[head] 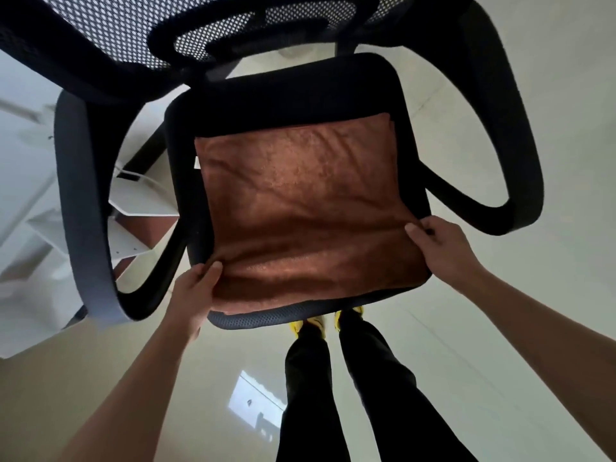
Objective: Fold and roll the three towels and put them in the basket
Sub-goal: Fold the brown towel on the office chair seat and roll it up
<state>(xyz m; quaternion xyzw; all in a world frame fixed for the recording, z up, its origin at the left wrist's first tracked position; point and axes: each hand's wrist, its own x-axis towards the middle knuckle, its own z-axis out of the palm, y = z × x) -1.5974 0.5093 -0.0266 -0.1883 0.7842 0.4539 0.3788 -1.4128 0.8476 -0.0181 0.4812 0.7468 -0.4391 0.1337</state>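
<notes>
A brown towel [300, 201] lies spread flat over the seat [283, 91] of a black office chair, covering most of the cushion and reaching almost to its front lip. It is lightly creased, and it looks already doubled, though the layers cannot be told apart. The person stands at the front of the chair and grips the towel's near end with both hands. The left hand [196, 291] holds the near-left corner, thumb laid on top and fingers tucked beneath. The right hand [436, 245] pinches the right edge close to the near-right corner, slightly farther up the cloth than the left. The near edge runs left to right between the two hands, and the rest of the cloth stretches away toward the mesh backrest [133, 38]. Any fold or roll from here would likely travel away from the body, along that line. Neither hand is clearly nearer. No basket is in view. Below the seat are a pale floor [533, 95] and yellow shoes [296, 326].
</notes>
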